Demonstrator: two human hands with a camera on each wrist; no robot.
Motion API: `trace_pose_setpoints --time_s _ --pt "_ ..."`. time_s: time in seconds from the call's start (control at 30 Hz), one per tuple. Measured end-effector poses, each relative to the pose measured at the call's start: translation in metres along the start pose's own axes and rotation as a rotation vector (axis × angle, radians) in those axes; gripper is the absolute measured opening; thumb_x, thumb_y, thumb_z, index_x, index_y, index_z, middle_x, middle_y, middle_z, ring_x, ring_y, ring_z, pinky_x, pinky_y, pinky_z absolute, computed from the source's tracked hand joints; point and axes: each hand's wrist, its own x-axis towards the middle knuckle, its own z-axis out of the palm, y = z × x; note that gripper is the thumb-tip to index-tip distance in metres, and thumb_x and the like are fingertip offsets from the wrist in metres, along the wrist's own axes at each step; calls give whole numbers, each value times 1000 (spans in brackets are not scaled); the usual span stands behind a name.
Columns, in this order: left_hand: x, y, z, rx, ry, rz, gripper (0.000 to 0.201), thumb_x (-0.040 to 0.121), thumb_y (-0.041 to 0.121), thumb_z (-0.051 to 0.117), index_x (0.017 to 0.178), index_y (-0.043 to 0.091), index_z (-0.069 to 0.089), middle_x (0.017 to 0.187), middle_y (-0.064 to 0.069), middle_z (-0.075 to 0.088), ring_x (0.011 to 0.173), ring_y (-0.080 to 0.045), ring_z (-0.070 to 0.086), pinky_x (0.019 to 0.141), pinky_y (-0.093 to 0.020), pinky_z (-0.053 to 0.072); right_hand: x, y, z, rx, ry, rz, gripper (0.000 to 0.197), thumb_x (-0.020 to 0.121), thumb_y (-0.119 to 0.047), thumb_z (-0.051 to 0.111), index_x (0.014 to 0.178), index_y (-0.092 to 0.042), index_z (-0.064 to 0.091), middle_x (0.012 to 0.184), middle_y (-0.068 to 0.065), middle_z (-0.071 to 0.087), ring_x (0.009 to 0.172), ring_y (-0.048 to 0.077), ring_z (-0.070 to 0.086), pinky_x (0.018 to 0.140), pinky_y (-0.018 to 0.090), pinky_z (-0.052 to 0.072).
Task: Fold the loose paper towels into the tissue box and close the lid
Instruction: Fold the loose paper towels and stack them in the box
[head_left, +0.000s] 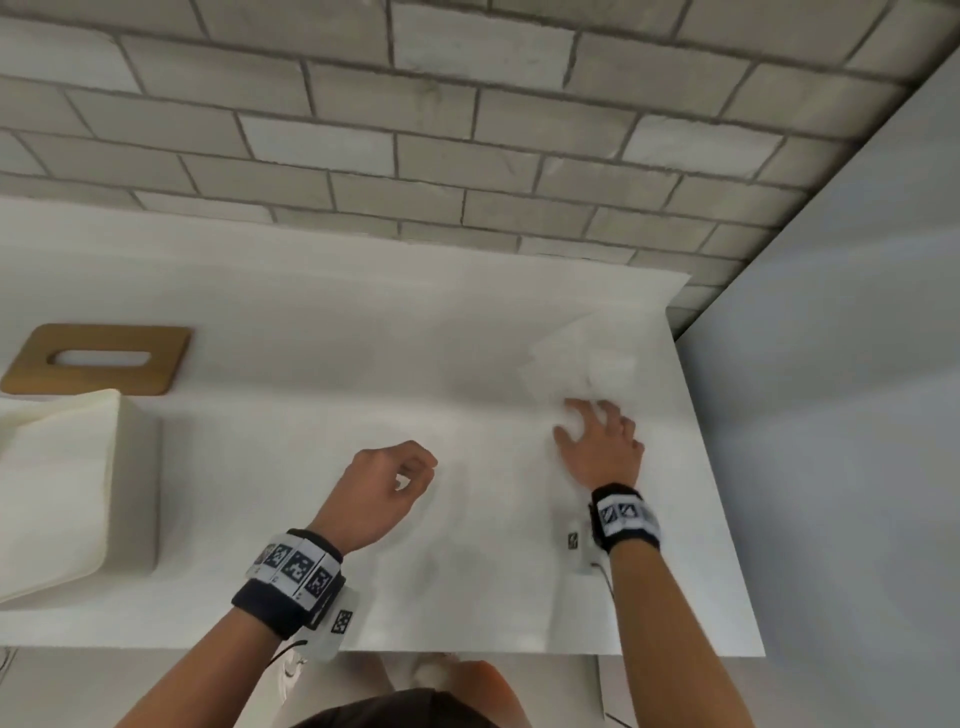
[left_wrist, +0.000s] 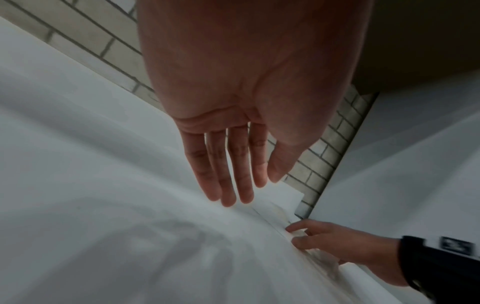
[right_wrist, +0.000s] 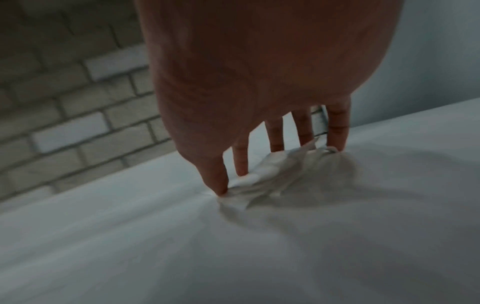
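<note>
Loose white paper towels (head_left: 587, 353) lie crumpled on the white table near its far right corner. My right hand (head_left: 587, 421) is on their near edge, fingers spread. In the right wrist view its fingertips (right_wrist: 221, 189) press down on the bunched towel (right_wrist: 265, 181). My left hand (head_left: 410, 473) hovers over the middle of the table and holds nothing. Its fingers (left_wrist: 228, 197) hang straight and relaxed in the left wrist view. The cream tissue box (head_left: 135, 467) stands open at the left edge. Its wooden lid (head_left: 31, 369) with an oval slot lies flat behind it.
A grey brick wall (head_left: 467, 130) runs along the back of the table (head_left: 311, 389). A plain pale wall (head_left: 841, 415) closes off the right side. The table's front edge (head_left: 467, 652) is close to my body.
</note>
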Motion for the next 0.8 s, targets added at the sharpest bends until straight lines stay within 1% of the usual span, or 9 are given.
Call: trace_pose_setpoints --time_s 0.1,0.2,0.27,0.33,0.43,0.57,0.63,0.7,0.8 --pt "23 1 23 88 -32 -25 11 101 37 65 110 34 71 102 20 74 98 2 70 91 -37 60 -53 -21 11 -37 7 -88 59 93 -66 56 150 -52 48 163 0 40 144 35 42 110 51 43" --pt "44 4 51 201 -29 -95 39 100 56 61 130 30 60 122 12 66 110 -11 65 98 -42 56 -97 -38 15 -63 -136 -160 59 96 -73 47 152 -55 39 167 -6 29 150 30 32 115 51 39" --pt "59 5 68 261 -15 -158 70 97 64 60 150 20 46 143 0 53 130 -24 52 107 -44 49 -100 -42 1 15 -165 -155 51 98 -73 46 145 -53 47 157 -7 39 142 26 44 111 48 44" --pt "75 5 80 381 3 -185 89 94 69 62 156 11 34 149 -8 39 135 -32 40 107 -45 47 -75 -38 -14 184 12 -69 39 101 -65 52 129 -39 61 133 1 60 119 29 63 96 44 54" --pt "97 11 85 512 -24 -229 85 89 66 71 146 10 40 142 -12 33 129 -33 36 101 -45 47 -6 -19 -29 299 269 160 49 101 -56 61 127 -15 62 121 16 66 112 40 65 89 48 56" --pt "111 18 85 373 -74 -232 58 93 42 78 134 8 53 136 -15 44 131 -35 41 103 -39 43 71 -3 -27 260 49 462 75 89 -52 75 140 -4 49 147 22 43 135 45 42 109 53 41" --pt "111 16 82 154 -12 -207 43 94 24 79 125 11 54 120 -12 61 116 -33 59 84 -27 47 88 -2 -25 303 -32 407 56 91 -37 73 133 -5 56 144 19 48 133 42 44 107 46 42" --pt "107 15 77 -91 105 -208 49 88 18 85 120 17 48 103 -7 67 94 -25 67 69 -22 47 90 -3 -30 403 -46 301 34 96 -16 66 127 -5 57 133 19 59 124 40 56 94 38 46" --pt "104 13 68 -306 255 -207 79 80 18 93 135 28 37 98 -9 72 84 -20 72 71 -26 54 71 -7 -41 567 1 166 27 94 4 55 117 -11 51 103 11 64 96 35 67 65 28 44"
